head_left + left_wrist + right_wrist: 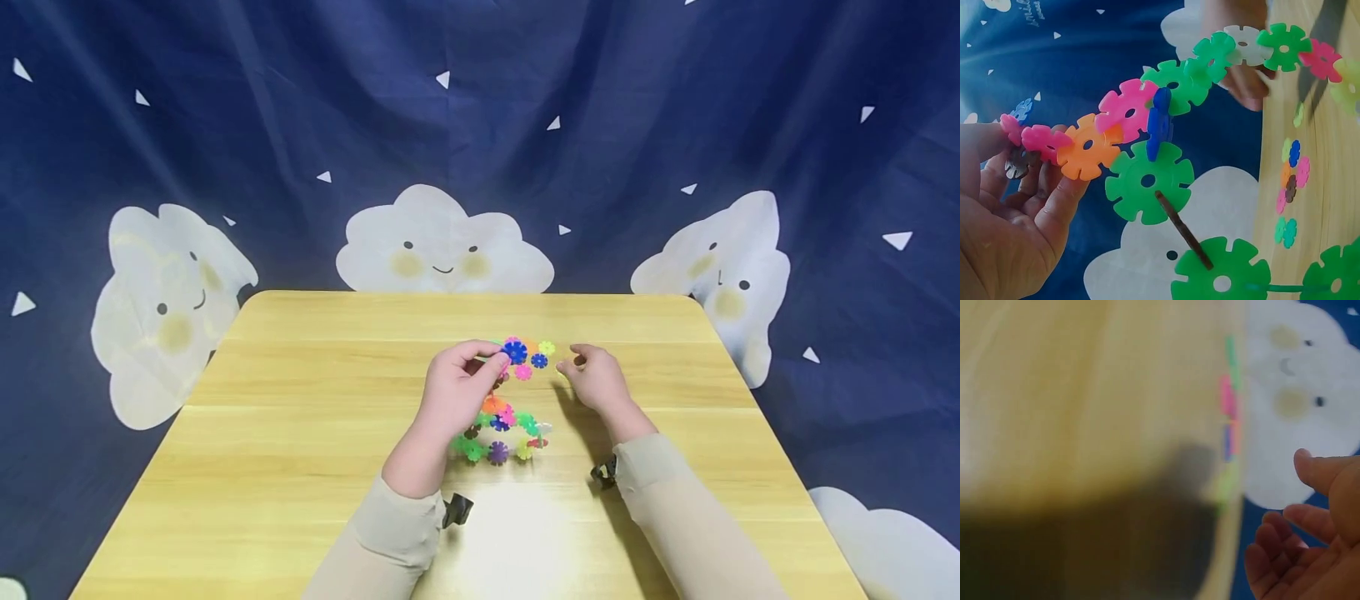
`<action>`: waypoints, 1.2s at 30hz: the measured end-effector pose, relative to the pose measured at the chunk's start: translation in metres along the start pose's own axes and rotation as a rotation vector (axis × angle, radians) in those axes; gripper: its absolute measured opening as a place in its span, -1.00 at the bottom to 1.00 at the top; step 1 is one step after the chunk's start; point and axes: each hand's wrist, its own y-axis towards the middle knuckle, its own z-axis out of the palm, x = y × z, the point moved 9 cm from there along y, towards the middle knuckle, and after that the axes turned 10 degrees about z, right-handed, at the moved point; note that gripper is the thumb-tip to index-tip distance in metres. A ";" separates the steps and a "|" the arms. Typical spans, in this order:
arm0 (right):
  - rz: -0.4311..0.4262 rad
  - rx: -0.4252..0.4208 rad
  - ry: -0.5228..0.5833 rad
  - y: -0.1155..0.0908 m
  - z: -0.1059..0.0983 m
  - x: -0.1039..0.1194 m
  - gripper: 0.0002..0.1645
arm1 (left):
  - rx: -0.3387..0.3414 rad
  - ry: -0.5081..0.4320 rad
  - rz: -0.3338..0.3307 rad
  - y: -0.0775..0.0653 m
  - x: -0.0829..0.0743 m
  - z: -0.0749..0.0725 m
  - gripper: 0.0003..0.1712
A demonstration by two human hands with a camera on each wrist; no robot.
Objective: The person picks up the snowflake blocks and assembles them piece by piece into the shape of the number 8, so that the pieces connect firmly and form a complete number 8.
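My left hand [459, 385] pinches one end of a chain of slotted, flower-shaped plastic discs, near a blue disc [514, 352]. In the left wrist view, its fingers curl at small pink discs [1046, 142] and a dark brown disc [1020, 164], beside an orange disc [1082, 147]. From there the joined discs run on through pink, green and white. Below the hand, the structure's ring of discs, with a purple disc [498, 452] at the front, stands over the table. To the right, my right hand [600, 382] has thumb and fingers apart, holding nothing.
Several loose discs lie on the wooden table [300, 467] beyond the ring, among them a small blue disc [539, 361], a pink disc [522, 372] and a yellow disc [546, 347]. A dark blue curtain [465, 125] with white clouds hangs behind the table's far edge.
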 end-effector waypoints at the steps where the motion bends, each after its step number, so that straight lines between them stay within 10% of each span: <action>1: 0.013 0.011 -0.027 0.004 0.005 -0.005 -0.32 | -0.001 -0.002 0.002 0.000 0.000 0.000 -0.88; 11: -0.007 0.036 -0.211 0.018 0.029 -0.016 -0.68 | -0.008 -0.018 0.016 0.002 -0.001 -0.002 -0.89; 19: 0.019 0.120 -0.117 0.002 0.029 -0.009 -0.81 | -0.005 -0.032 0.028 0.002 0.001 -0.003 -0.88; 36: -0.536 -0.235 0.325 -0.086 -0.066 0.112 -0.90 | -0.047 -0.086 -0.037 0.002 0.008 -0.005 -0.91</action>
